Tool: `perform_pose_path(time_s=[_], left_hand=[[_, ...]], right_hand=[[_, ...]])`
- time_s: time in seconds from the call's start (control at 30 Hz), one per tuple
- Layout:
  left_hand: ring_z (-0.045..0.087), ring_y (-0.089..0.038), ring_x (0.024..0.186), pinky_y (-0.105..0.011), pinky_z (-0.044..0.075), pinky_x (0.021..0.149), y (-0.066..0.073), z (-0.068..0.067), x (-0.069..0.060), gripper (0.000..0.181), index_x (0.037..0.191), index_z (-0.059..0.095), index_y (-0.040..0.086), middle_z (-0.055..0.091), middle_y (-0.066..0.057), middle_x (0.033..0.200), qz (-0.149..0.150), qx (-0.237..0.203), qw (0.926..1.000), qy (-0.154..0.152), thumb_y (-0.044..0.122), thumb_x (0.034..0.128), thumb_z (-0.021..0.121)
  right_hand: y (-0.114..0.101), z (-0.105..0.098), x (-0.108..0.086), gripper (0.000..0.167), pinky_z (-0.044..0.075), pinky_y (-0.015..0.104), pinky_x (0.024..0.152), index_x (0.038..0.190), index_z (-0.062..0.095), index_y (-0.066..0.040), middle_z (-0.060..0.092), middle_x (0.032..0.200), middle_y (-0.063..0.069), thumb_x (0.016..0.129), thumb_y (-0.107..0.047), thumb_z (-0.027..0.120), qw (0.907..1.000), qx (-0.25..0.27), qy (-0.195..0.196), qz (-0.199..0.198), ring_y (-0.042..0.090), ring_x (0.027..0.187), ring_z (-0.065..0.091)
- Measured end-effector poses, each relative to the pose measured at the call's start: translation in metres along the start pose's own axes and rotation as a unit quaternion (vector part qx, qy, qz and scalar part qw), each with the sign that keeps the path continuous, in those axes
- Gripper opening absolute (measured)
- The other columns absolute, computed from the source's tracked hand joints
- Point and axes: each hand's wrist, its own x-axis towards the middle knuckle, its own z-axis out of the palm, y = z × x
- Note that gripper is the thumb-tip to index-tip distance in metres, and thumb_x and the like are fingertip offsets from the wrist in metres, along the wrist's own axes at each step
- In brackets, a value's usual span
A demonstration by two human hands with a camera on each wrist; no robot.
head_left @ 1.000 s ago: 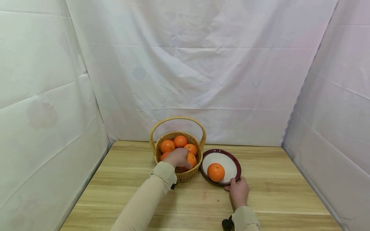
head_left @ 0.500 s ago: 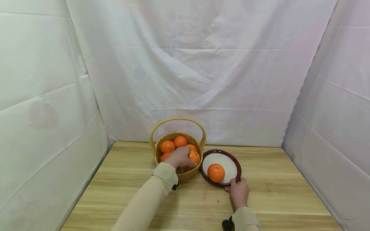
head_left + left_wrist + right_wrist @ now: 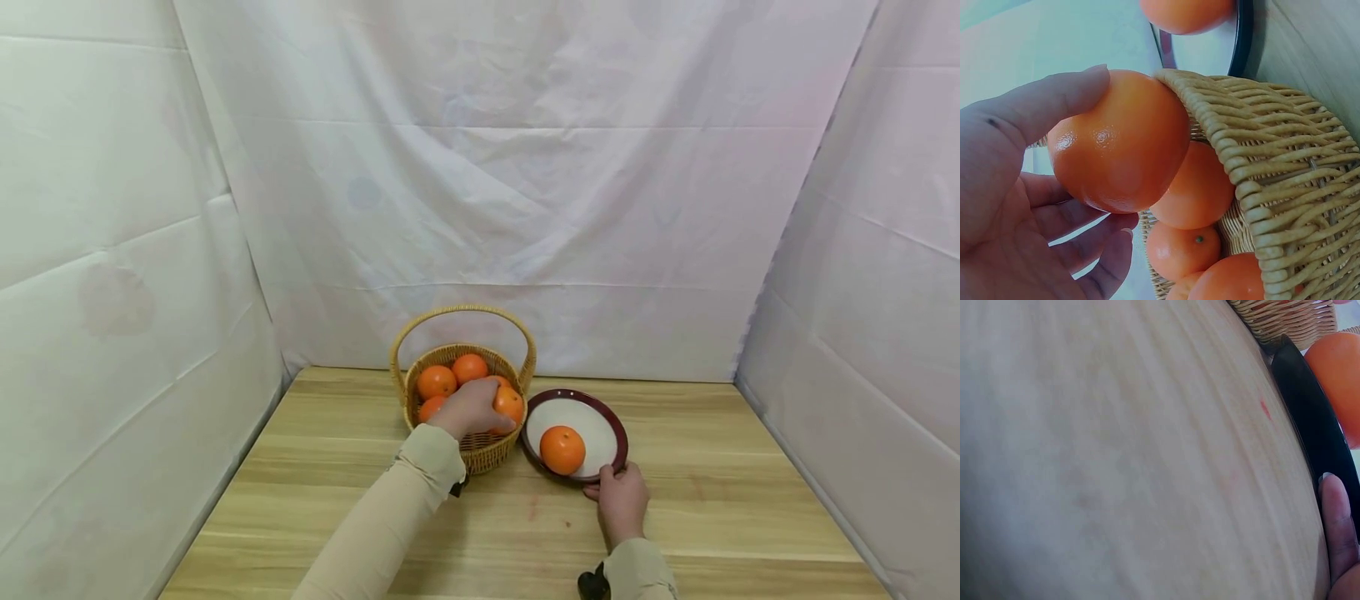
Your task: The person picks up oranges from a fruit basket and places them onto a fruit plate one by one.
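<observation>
My left hand (image 3: 471, 408) grips an orange (image 3: 509, 406) at the right side of the wicker basket (image 3: 486, 457). In the left wrist view the thumb and fingers of that hand (image 3: 1041, 187) lie round the orange (image 3: 1119, 144), beside the basket rim (image 3: 1210, 119). Several other oranges lie in the basket, among them one (image 3: 437, 382) at its left. My right hand (image 3: 624, 502) pinches the near right rim of a white plate (image 3: 588, 417) with a dark red edge. One orange (image 3: 562, 451) sits on the plate. The right wrist view shows a finger (image 3: 1337, 512) against the plate's dark side (image 3: 1316, 419).
The plate stands close against the basket's right side. The basket's tall handle (image 3: 462, 308) arches over it. A wooden table (image 3: 720, 500) lies beneath, with white cloth (image 3: 517, 183) hanging behind and at both sides.
My left hand has shifted slightly right, and the orange in its grip has moved up and right towards the basket's rim. The right hand and the plate have stayed nearly still.
</observation>
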Motion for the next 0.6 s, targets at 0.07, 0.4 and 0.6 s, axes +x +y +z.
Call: perform_pose_path(time_s=[0.07,0.4,0.6], left_hand=[[0.060,-0.018,0.093,-0.039,0.052,0.089,0.002,-0.001,0.000,0.052,0.126,0.062,0.015,0.068,0.002,0.109,0.002,-0.003,1.0000,0.002,0.028,0.0804,0.083],[0.061,-0.019,0.101,-0.041,0.052,0.093,0.011,-0.001,-0.005,0.065,0.137,0.057,0.011,0.066,-0.002,0.120,0.005,0.021,0.9997,0.010,0.034,0.0812,0.083],[0.060,-0.016,0.092,-0.038,0.053,0.086,0.014,0.001,-0.005,0.057,0.127,0.061,0.014,0.066,0.001,0.111,0.014,0.012,0.9997,0.016,0.035,0.0799,0.084]], right_hand=[[0.000,0.000,0.000,0.043,0.059,0.029,0.056,0.134,0.043,0.017,0.062,0.088,0.022,0.101,-0.010,0.041,1.0000,-0.002,0.002,-0.004,0.017,0.059,0.071],[0.001,0.001,0.000,0.042,0.059,0.029,0.056,0.133,0.044,0.016,0.063,0.088,0.023,0.101,-0.011,0.040,0.9999,-0.004,0.006,-0.012,0.019,0.059,0.072],[0.002,0.000,0.001,0.045,0.059,0.029,0.056,0.136,0.041,0.017,0.061,0.089,0.022,0.101,-0.011,0.041,0.9999,-0.004,0.005,-0.008,0.017,0.059,0.071]])
